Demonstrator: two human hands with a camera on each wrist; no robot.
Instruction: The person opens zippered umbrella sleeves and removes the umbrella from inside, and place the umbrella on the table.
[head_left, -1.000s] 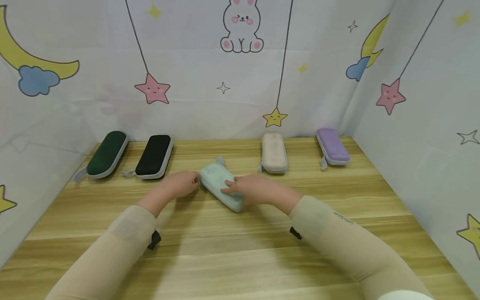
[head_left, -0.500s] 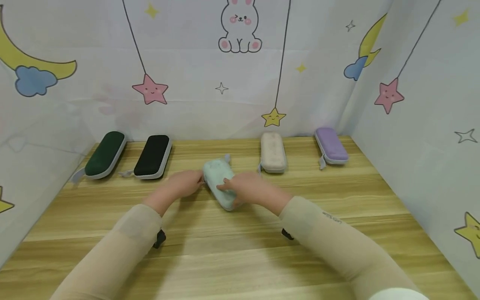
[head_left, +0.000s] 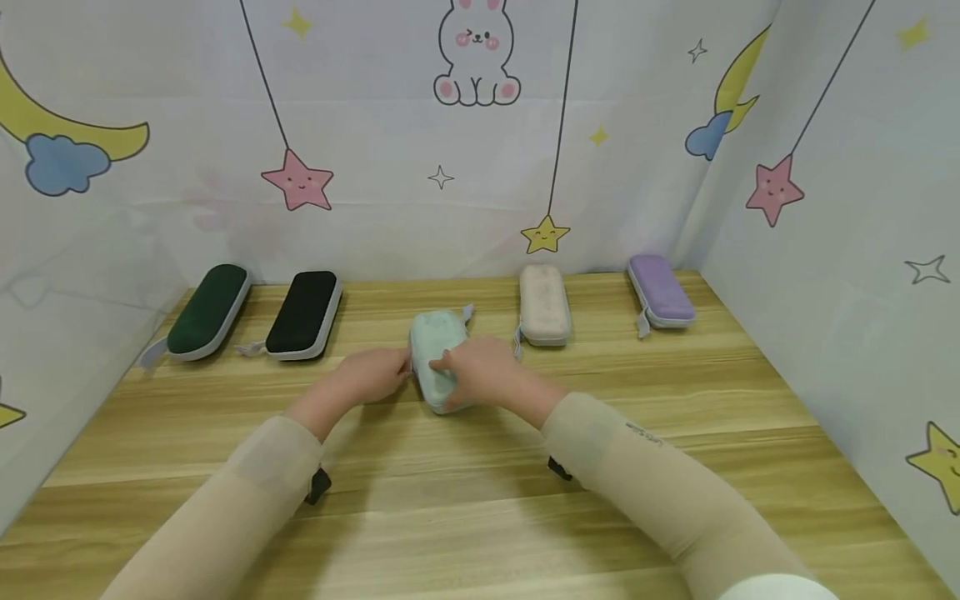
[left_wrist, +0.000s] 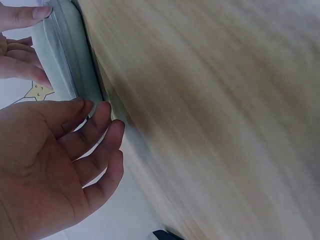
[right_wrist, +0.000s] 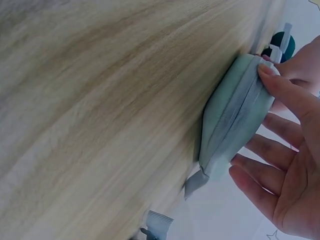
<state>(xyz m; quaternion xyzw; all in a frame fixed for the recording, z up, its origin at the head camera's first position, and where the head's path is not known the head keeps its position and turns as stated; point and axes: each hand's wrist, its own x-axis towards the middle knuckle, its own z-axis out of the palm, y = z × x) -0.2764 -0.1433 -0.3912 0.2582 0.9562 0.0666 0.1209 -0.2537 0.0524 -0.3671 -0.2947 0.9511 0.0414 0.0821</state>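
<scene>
A mint-green zippered hard case (head_left: 435,335) lies on the wooden table, its long side pointing nearly away from me. My right hand (head_left: 483,372) holds it from the right, fingers spread over the top and thumb at the near end by the zipper seam (right_wrist: 235,112). On the case's left side my left hand (head_left: 375,374) pinches a small piece at the zipper, probably the pull, between thumb and index finger; its fingertips (left_wrist: 102,111) mostly cover it. A grey fabric tab (head_left: 468,313) sticks out at the far right corner.
Along the back stand a dark green case (head_left: 210,308), a black case (head_left: 303,310), a beige case (head_left: 544,302) and a purple case (head_left: 660,287). Fabric walls with cartoon prints enclose the wooden table (head_left: 450,517) at the back and sides.
The mint case has turned clockwise, its near end swinging left and its far end shifting slightly right. Both hands have moved with it, the right one a little leftward.
</scene>
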